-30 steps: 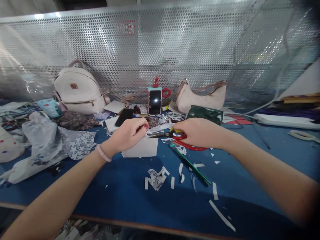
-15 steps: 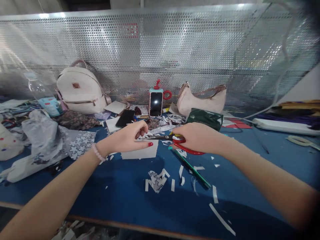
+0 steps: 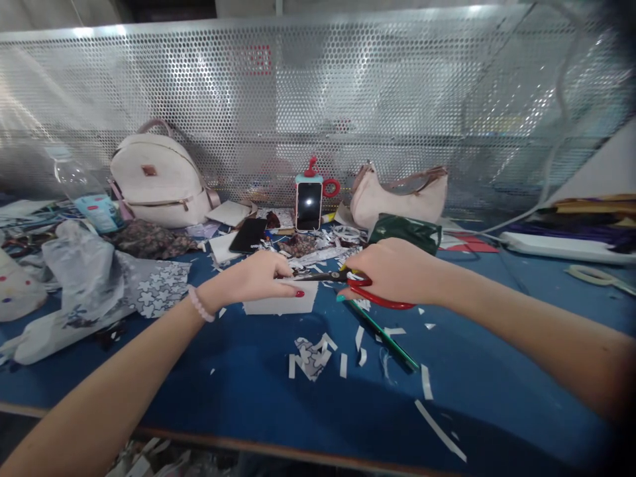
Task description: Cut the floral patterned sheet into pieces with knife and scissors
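Note:
My right hand [image 3: 397,271] grips red-handled scissors [image 3: 370,295], their dark blades [image 3: 313,276] pointing left toward my left hand. My left hand [image 3: 258,277] pinches the upper edge of a white sheet of paper [image 3: 283,305] that lies on the blue table [image 3: 497,344], right at the blade tips. A pink bead bracelet sits on my left wrist. A green pencil [image 3: 382,331] lies on the table just under my right hand. Cut paper strips and a small patterned scrap [image 3: 312,351] lie in front of both hands.
Along the perforated metal screen [image 3: 318,99] stand a white backpack [image 3: 154,179], an upright phone [image 3: 309,204], a flat black phone [image 3: 248,234], a beige handbag [image 3: 400,195] and a green pouch [image 3: 407,232]. Patterned fabric [image 3: 149,285] and a bottle [image 3: 87,192] sit left; a power strip [image 3: 561,246] right.
My left hand has dropped from a closed pinch above the sheet to gripping its top edge. The scissors have shifted slightly left, with the blade tips now meeting my left fingers.

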`<state>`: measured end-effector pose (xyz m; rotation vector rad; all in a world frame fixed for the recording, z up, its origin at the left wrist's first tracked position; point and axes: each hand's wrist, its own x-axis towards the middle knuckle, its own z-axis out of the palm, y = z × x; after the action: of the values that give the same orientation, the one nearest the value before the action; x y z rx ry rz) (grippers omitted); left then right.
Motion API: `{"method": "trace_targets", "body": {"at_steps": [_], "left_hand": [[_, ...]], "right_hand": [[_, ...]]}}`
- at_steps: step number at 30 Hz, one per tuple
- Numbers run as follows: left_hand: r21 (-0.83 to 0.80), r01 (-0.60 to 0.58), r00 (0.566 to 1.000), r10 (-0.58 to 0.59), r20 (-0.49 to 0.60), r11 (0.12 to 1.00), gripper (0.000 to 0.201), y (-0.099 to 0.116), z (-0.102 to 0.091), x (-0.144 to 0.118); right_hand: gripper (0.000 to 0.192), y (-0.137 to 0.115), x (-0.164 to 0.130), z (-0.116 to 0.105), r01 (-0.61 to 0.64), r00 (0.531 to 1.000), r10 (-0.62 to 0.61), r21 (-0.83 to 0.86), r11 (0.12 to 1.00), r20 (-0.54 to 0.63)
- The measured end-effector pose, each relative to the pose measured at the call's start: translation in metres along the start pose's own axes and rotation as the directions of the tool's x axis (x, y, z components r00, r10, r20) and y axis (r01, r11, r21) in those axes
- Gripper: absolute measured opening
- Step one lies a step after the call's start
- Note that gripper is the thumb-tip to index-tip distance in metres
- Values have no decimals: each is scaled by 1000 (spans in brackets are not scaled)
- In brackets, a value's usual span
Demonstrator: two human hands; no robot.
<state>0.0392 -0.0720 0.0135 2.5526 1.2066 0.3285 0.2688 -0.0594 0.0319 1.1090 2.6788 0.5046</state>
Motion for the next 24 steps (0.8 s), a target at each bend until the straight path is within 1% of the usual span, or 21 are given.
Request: {"method": "trace_targets", "body": {"at_steps": [3,8,17,22,24], "left_hand": [[-1,-18,1000,18,4,1000,45,0,0,1],[-9,-45,999,45,4,999,43,1,0,1],[-32,-12,1000,13,16,999,46,1,1,0],[-32,3,1000,-2,28,999,47,2,0,0],[-30,-3,1000,4,28,1000,46,2,0,0]], "right_hand": [[53,1,0,2,21,1000,-21,-34,999,-11],[53,2,0,6,57,998,-58,-52,997,-32],[53,4,0,11,117,992,-120,-89,989,-33],[58,4,0,12,139,989,-144,-107,985,-44],[54,4,1,12,147,988,-153,-123,982,-38]]}}
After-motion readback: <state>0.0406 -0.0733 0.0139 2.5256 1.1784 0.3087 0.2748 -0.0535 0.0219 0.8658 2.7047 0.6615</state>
